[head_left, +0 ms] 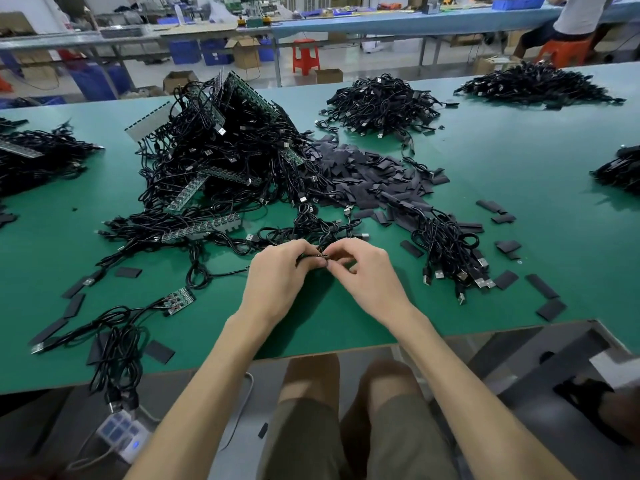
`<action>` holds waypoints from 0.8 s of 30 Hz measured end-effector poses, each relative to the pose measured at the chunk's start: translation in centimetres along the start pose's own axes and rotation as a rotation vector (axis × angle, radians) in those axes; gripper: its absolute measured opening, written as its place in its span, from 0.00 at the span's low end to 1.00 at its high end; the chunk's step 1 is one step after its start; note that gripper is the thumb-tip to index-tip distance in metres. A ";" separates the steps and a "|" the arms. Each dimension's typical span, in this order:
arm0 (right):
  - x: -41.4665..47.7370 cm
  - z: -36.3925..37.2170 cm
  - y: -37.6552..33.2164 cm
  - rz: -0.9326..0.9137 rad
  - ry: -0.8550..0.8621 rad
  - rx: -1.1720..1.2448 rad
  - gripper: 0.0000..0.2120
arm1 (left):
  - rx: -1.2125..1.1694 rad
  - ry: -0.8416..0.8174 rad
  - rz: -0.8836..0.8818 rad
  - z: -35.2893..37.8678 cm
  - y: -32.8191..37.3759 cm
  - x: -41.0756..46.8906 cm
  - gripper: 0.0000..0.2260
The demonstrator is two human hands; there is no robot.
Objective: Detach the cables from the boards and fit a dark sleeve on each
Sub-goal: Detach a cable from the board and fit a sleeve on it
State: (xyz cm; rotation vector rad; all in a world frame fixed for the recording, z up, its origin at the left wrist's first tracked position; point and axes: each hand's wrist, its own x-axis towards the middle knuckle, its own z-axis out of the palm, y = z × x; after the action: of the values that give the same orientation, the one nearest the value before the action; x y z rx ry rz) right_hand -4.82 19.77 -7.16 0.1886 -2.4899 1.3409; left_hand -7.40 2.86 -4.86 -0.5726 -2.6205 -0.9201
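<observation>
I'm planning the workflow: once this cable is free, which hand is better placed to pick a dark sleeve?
Likely the right hand: a loose sleeve lies just to its right, and the sleeve pile sits beyond it. The left hand could hold the cable end.

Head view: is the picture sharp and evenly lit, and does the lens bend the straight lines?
Head view: light is even, with soft shadows under the left hand and right hand; the near edge of the green table bows from the wide lens; the lower right corner is smeared; the small part they pinch is too small to read.
</observation>
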 end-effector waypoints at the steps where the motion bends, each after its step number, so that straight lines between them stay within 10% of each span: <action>1: 0.0 0.2 -0.1 -0.019 -0.003 -0.057 0.05 | -0.006 -0.008 -0.003 -0.1 0.0 0.0 0.04; 24: -0.2 0.0 -0.5 0.025 0.159 -0.014 0.07 | 0.107 0.011 -0.035 0.1 1.0 -0.4 0.05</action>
State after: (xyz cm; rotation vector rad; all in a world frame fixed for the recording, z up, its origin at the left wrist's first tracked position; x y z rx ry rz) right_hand -4.49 19.46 -6.88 0.0451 -2.3761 1.2943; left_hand -6.60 3.55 -4.57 -0.4949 -2.6587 -0.7856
